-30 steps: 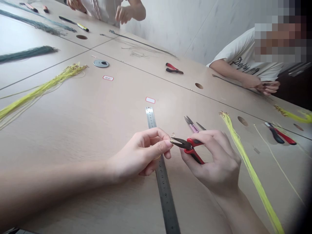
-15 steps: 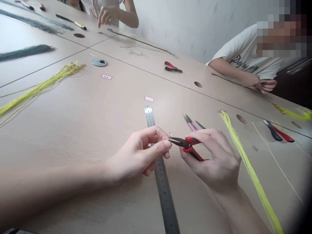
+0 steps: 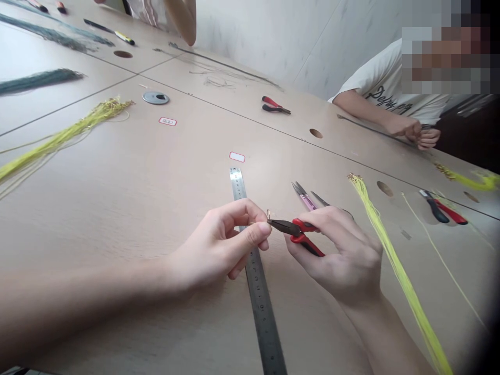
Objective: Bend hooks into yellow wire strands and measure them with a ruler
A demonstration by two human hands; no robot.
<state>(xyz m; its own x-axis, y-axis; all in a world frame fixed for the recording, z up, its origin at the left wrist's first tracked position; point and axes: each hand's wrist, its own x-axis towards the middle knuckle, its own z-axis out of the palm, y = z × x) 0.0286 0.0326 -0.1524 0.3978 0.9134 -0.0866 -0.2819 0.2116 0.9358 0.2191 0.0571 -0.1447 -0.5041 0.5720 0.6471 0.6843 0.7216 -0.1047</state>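
My left hand [image 3: 234, 237] is closed in a pinch on a small gold-coloured metal fitting [image 3: 268, 214], whose lower part is hidden by the fingertips. My right hand [image 3: 336, 250] grips the red-and-black handles of a pair of pliers [image 3: 287, 226]. Their dark, narrow jaws are together, with the tips right at the fitting and the left fingertips. Beneath the left hand a steel ruler [image 3: 260, 297] lies on the table, partly covered by the fingers. Just beyond the right hand are purple-handled thread snips [image 3: 303, 196] and another dark pointed tool [image 3: 319, 198], partly hidden.
Bundles of yellow cord lie at left [image 3: 66, 135] and right [image 3: 394, 255]. Red-and-black pliers [image 3: 275, 105] and cutters [image 3: 443, 208] rest farther off. A blank label [image 3: 237, 157] sits beyond the ruler. A co-worker's hands [image 3: 414, 130] are busy across the table.
The plier jaws, slightly apart before, have come together at the fitting. The far person's hand has drawn back from the table. The view has shifted slightly.
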